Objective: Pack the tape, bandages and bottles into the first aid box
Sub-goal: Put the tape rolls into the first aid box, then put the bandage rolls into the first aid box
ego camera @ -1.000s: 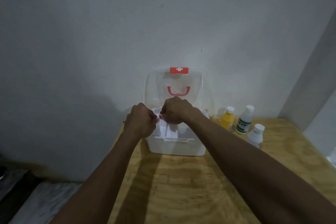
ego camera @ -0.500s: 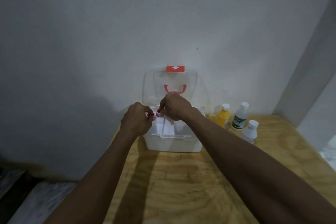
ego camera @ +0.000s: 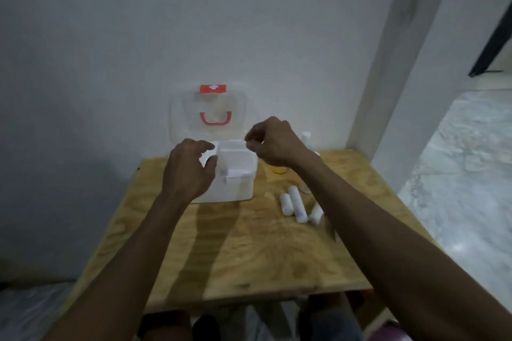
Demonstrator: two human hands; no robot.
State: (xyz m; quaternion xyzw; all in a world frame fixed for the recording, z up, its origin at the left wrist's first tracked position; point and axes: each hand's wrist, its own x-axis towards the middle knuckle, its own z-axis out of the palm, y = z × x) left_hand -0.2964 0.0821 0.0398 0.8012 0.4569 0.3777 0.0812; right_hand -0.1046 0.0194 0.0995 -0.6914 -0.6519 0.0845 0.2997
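The white first aid box (ego camera: 238, 185) stands open on the wooden table (ego camera: 249, 252), its clear lid (ego camera: 213, 108) with a red handle leaning back against the wall. My left hand (ego camera: 188, 169) hovers over the box's left side, fingers loosely spread, holding nothing I can see. Above the box's right rear corner is my right hand (ego camera: 274, 141), fingers loosely curled and empty. Three white bandage rolls (ego camera: 295, 203) lie on the table to the right of the box. My right forearm hides most of a white bottle (ego camera: 306, 135) and a yellow bottle (ego camera: 279, 169).
The table stands against a white wall, with a white pillar (ego camera: 388, 108) at its right rear corner. Pale marbled floor (ego camera: 457, 188) lies to the right. The front edge of the table is just above my knees.
Both hands have lifted out of the box and moved apart, the right one going right. The small red item they held between them is no longer seen. The view has pulled back and down.
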